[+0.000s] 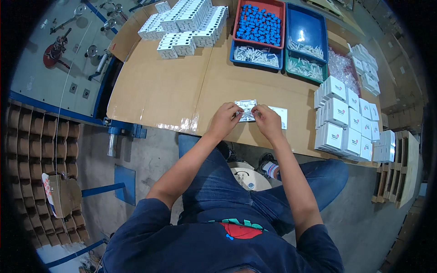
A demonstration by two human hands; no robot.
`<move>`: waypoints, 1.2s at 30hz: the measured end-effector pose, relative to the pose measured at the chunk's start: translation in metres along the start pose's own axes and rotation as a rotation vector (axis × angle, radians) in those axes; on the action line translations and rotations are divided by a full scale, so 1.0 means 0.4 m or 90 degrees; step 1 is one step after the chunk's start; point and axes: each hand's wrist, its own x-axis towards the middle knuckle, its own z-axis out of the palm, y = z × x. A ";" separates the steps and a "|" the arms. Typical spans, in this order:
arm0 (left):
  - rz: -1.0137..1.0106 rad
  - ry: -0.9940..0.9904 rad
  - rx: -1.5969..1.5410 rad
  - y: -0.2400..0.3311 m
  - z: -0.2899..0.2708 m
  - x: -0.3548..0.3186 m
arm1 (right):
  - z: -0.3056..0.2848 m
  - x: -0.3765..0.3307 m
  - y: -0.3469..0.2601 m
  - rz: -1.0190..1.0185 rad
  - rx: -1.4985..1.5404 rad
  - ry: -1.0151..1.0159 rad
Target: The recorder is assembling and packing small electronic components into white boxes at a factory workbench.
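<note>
In front of me on the cardboard-covered table lies an open white plastic housing [246, 104] with small parts inside. My left hand [224, 120] is closed at its left side, thumb and index finger pinched at the lower inner edge. On the other side my right hand [269, 122] is closed too, its fingertips pressing at the lower right of the same housing. Any small piece between the fingertips is too small to make out. A flat white cover [282, 117] lies just right of the housing, partly behind my right hand.
Stacked white housings [184, 43] stand at the far left. Beyond my hands are a red bin [235, 34] of blue parts and blue [307, 27] and green [287, 70] bins with white pieces. White boxed units [337, 111] are piled at the right, beside a bag of clear plastic [342, 68].
</note>
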 end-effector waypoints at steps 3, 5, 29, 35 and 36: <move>0.026 0.045 0.028 0.008 0.005 0.009 | 0.002 0.004 0.005 -0.013 -0.012 0.017; 0.014 0.028 0.034 -0.004 0.013 0.001 | 0.008 0.003 0.007 -0.013 -0.019 0.029; 0.124 0.044 0.146 0.008 0.016 -0.026 | 0.009 0.010 0.007 -0.040 -0.097 -0.044; 0.137 0.036 0.180 0.020 0.014 -0.024 | -0.001 0.002 -0.014 -0.027 -0.142 -0.095; 0.136 0.035 0.180 0.021 0.016 -0.027 | 0.000 0.000 -0.014 -0.027 -0.142 -0.095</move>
